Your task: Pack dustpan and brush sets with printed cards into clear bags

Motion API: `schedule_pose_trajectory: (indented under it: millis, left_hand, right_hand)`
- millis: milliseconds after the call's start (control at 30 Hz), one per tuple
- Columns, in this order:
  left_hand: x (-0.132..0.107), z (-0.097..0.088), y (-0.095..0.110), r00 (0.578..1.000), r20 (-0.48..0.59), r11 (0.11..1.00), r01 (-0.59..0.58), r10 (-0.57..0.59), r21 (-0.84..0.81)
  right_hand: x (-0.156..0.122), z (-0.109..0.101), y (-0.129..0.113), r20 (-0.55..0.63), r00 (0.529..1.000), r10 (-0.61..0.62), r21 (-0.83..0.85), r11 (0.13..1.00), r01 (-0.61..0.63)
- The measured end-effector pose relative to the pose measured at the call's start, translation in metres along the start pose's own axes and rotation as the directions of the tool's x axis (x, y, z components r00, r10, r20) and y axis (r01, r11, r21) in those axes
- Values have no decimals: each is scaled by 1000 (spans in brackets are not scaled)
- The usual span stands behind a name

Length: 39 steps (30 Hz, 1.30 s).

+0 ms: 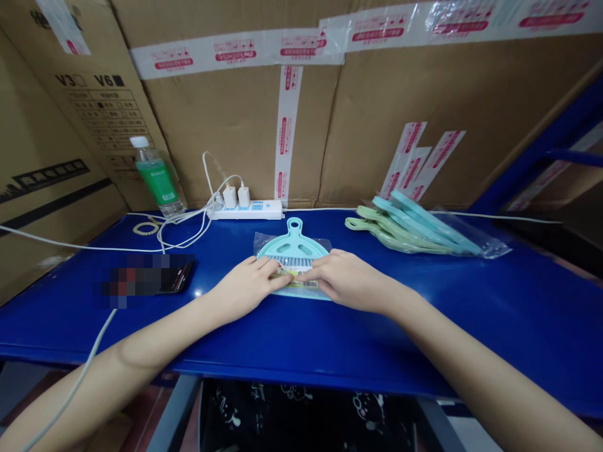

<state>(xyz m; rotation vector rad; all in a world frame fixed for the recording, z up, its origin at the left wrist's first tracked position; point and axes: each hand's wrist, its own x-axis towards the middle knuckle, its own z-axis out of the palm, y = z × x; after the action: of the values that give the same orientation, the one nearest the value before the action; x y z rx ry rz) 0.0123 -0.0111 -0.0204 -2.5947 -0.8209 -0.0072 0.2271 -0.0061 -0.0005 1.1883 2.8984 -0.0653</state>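
Note:
A light-blue dustpan (294, 236) with a small brush (291, 260) lies flat on the table in front of me, handle pointing away. Clear plastic wrap shows around its edges, and a printed yellow-and-white label (308, 283) sits across its middle. My left hand (249, 282) rests on the left side of the label, fingers stretched out, thumb toward the centre. From the right, my right hand (351, 281) touches the label with its extended index finger. Its other fingers are partly hidden. Both hands cover parts of the label and pan.
Green and blue dustpans (414, 226) in plastic lie piled at the right back. A white power strip (254, 210) with chargers and cables, a water bottle (157, 179), a beaded bracelet (146, 227) and a phone (176, 277) are on the left. Cardboard boxes (226, 119) wall the back.

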Motion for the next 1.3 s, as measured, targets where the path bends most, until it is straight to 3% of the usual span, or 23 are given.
schedule_pose_trajectory:
  millis: [867,1300]
  left_hand:
    - [0,-10,-5,993,81,995,84,-89,62]
    - [-5,-15,-14,980,124,988,156,-156,13]
  right_hand:
    - [-8,-11,1,59,994,94,30,995,-96]
    - [-15,-15,9,121,982,146,65,986,-155]
